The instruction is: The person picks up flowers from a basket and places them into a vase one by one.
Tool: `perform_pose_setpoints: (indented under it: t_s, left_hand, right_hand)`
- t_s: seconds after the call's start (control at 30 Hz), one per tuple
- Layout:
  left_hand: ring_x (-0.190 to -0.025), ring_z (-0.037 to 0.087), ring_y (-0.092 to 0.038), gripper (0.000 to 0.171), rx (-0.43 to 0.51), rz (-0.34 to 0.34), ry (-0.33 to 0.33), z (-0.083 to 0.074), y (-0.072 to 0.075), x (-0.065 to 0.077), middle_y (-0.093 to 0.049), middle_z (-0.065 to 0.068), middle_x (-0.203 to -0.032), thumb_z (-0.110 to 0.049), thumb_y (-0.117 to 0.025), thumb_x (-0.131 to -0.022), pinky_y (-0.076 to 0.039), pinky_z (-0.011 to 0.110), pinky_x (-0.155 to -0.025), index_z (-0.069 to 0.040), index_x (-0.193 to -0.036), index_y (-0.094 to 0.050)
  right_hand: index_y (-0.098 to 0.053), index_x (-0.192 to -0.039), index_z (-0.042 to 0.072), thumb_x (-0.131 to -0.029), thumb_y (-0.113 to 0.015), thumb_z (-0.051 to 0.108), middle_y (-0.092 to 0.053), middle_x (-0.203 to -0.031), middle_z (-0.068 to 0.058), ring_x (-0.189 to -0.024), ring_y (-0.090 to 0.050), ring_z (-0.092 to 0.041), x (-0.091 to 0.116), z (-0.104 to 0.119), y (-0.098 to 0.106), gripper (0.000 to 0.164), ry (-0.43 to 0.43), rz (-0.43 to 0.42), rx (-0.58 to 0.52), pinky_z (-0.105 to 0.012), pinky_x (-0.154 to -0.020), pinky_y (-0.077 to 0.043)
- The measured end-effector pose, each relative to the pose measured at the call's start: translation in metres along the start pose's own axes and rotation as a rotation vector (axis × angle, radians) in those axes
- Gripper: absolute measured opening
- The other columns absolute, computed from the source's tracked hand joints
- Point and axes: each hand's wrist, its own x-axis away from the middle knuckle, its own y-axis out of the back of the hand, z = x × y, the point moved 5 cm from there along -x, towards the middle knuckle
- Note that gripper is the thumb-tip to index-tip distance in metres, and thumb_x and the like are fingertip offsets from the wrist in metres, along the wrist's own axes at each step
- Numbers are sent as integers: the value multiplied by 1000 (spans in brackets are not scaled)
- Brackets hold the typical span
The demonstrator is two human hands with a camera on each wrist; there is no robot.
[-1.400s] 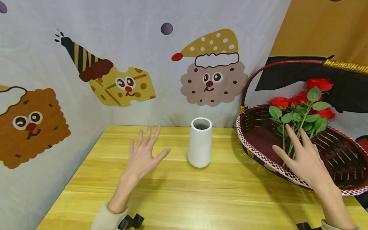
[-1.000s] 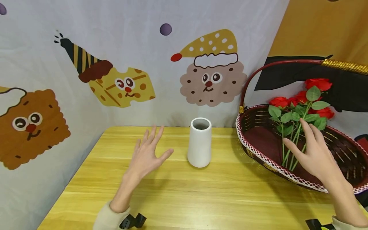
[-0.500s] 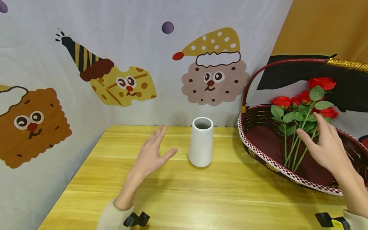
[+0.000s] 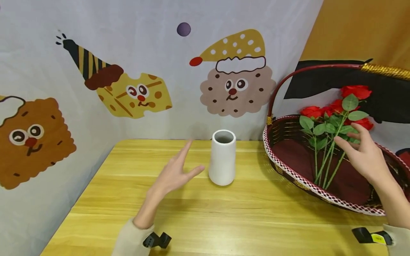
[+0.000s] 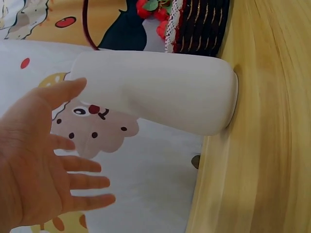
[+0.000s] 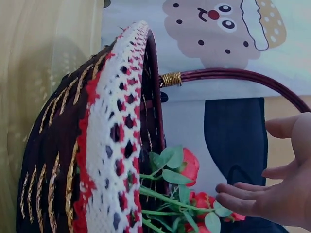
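Note:
A white tapered vase (image 4: 222, 161) stands upright on the wooden table, its round mouth facing up. My left hand (image 4: 174, 174) is just left of it, thumb and fingers spread apart and holding nothing; in the left wrist view the thumb overlaps the vase (image 5: 155, 87) near its mouth. Several red roses (image 4: 355, 92) with green leaves and long stems lean inside a dark woven basket (image 4: 289, 177). Over the basket hovers my right hand (image 4: 366, 153), fingers slightly bent and apart, beside the rose stems (image 4: 333, 160). In the right wrist view its fingertips overlap the blooms.
The basket's tall handle (image 4: 315, 68), wound with gold cord, arches over the roses. White and red lace trims the rim (image 6: 116, 131). Behind the table (image 4: 205, 217) hangs a cloth (image 4: 150, 42) printed with cartoon biscuits and cheese.
My left hand has moved right toward the vase and turned more sideways. My right hand has moved right and a little up over the basket, fingers bending slightly. Vase and roses have stayed put.

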Motion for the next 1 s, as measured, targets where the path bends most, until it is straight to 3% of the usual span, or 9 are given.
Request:
perform_pose_setpoints:
  t_s: [0.17,0.27,0.33,0.4,0.53,0.77,1.0]
  left_hand:
    - [-148,35,-26,97,26,20,-3,1,-4,-2,-19,7,-166,-60,-65,-92,-27,60,-114,-26,-164,-10]
    - [-149,33,-24,97,35,23,-12,1,-6,-4,-17,5,-166,-60,-66,-92,-26,58,-115,-25,-164,-11]
    - [-150,32,-23,98,43,26,-19,0,-7,-6,-17,5,-166,-60,-67,-91,-25,57,-115,-24,-164,-11]
    - [-149,32,-24,99,58,31,-27,0,-9,-8,-18,6,-166,-58,-68,-91,-25,57,-115,-23,-164,-11]
    - [-148,32,-28,100,79,53,-33,-2,-17,-10,-18,7,-167,-57,-69,-91,-27,57,-115,-21,-164,-11]
    - [-146,33,-33,104,100,61,-45,-4,-27,-13,-17,7,-167,-61,-69,-89,-33,58,-111,-22,-164,-9]
    - [-142,35,-38,106,148,65,-42,-8,-35,-17,-21,8,-166,-58,-72,-88,-36,57,-110,-21,-164,-8]
  right_hand:
    - [0,-161,4,-106,-45,42,-25,-150,-43,-124,-35,-67,-4,-6,1,81,-41,27,-79,-73,-90,-34]
    - [-2,-161,2,-107,-45,38,-32,-147,-42,-110,-62,-30,-8,-9,1,78,-17,24,-127,-40,-89,-48]
    - [-2,-161,1,-107,-45,36,-34,-143,-39,-94,-61,-1,-12,-11,2,77,-1,28,-182,-19,-78,-48]
    - [-2,-160,1,-108,-46,35,-38,-135,-33,-83,-51,18,-17,-15,3,76,5,31,-249,-5,-69,-43]
    - [-3,-160,0,-107,-45,35,-39,-126,-19,-82,-57,17,-24,-24,6,76,-19,45,-347,-7,-71,-48]
    - [-9,-161,3,-106,-48,36,-40,-115,7,-79,-59,15,-33,-34,11,75,-66,23,-395,-8,-71,-50]
    - [-30,-147,18,-105,-54,24,-50,-104,20,-79,-66,7,-38,-40,13,49,-71,100,-624,-11,-68,-52]
